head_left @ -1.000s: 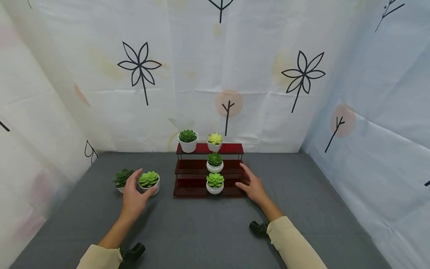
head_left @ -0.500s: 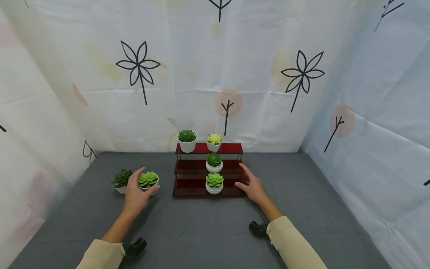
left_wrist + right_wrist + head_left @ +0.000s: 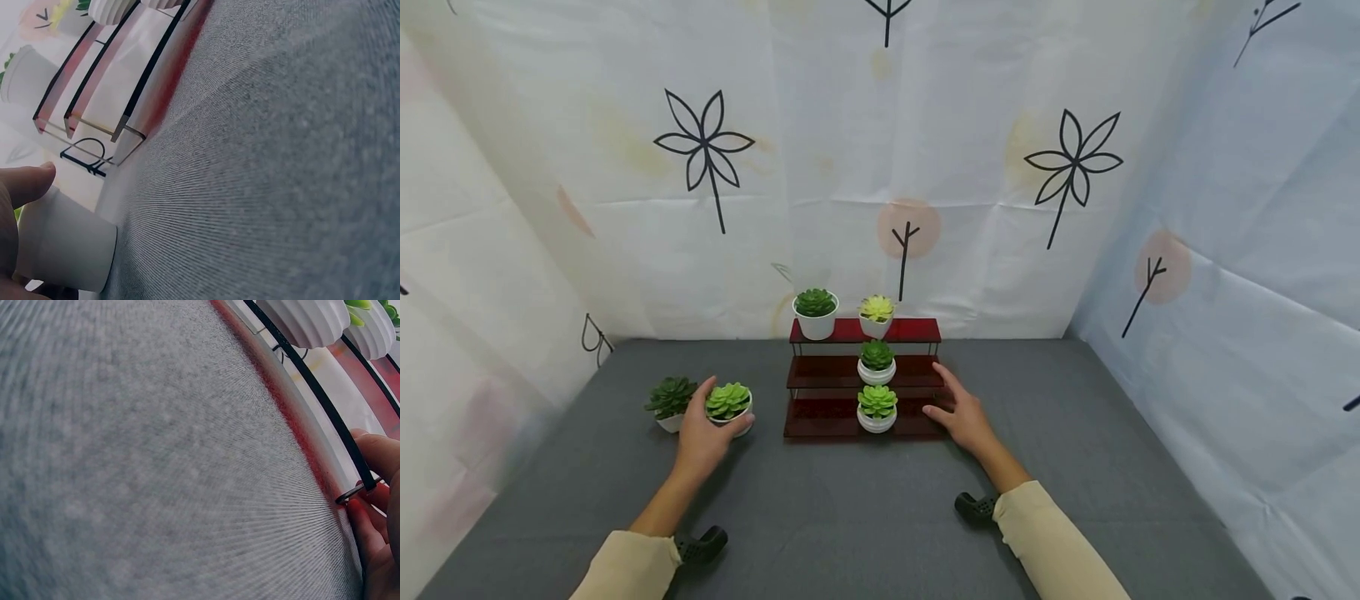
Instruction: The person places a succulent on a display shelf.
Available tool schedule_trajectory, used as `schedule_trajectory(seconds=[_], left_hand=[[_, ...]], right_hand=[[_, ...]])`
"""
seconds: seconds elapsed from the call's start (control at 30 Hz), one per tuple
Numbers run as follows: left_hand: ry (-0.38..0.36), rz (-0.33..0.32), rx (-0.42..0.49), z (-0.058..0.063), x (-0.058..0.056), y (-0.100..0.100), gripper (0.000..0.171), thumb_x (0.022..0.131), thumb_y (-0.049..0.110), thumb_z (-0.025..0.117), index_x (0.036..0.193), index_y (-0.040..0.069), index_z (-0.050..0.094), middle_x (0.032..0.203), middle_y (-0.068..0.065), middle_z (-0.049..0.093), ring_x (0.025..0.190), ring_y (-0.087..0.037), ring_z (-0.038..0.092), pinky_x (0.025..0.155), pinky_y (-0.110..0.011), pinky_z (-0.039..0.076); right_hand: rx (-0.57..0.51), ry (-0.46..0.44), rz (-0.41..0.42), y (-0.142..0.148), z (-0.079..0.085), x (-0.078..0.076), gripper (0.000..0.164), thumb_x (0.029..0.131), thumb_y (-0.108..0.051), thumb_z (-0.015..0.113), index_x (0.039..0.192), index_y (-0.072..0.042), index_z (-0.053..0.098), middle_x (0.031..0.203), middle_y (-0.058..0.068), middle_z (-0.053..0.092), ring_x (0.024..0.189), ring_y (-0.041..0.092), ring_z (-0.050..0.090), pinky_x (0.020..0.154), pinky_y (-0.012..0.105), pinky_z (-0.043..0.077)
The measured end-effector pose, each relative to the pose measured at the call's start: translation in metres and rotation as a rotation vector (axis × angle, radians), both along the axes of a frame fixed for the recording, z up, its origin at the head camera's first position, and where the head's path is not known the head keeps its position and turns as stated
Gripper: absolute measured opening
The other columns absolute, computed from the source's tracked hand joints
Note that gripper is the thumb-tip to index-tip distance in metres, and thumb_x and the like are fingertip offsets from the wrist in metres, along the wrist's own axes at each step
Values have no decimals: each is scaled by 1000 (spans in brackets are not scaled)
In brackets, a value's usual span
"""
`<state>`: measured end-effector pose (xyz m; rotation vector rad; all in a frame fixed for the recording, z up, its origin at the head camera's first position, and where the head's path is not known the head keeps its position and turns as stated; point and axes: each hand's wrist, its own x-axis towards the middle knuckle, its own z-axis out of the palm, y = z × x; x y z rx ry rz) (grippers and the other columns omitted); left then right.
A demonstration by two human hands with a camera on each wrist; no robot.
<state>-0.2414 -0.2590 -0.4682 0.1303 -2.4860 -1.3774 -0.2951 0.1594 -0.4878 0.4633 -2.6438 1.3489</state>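
In the head view my left hand spans a light green succulent in a white pot standing on the grey cloth at left. The left wrist view has its thumb at the rim of the white pot, with fingers partly hidden on the far side. My right hand holds the right end of a dark red three-tier display stand. Seen from the right wrist, its thumb lies above the stand's black-edged end and other fingers lie below.
A dark green succulent stands just left of my left hand. On the stand's top tier are a green succulent and a yellow-green one. The middle tier bears a dark green plant, the bottom tier a bright green one.
My left hand's fingers spread a little round the pot, then drew in closer. The plants and stand keep their places, and my right hand stays at the stand's end.
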Motion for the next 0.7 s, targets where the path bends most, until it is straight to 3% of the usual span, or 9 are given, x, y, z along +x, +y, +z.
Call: schedule_trajectory(seconds=[0.3, 0.7], left_hand=[[-105, 3, 13, 1, 3, -5, 92, 87, 23, 75, 155, 4, 16, 152, -27, 25, 135, -44, 30, 105, -59, 29], [-121, 3, 17, -2, 4, -7, 90, 87, 24, 76, 152, -2, 19, 148, -29, 30, 133, -44, 32, 105, -58, 31]], right_hand=[[2, 1, 3, 0, 0, 0, 77, 89, -17, 73, 154, -26, 31, 153, 9, 37, 130, 36, 45, 96, 55, 45], [8, 7, 0, 0, 0, -1, 77, 89, -18, 73, 154, -26, 31, 152, 9, 37, 131, 36, 44, 96, 57, 45]])
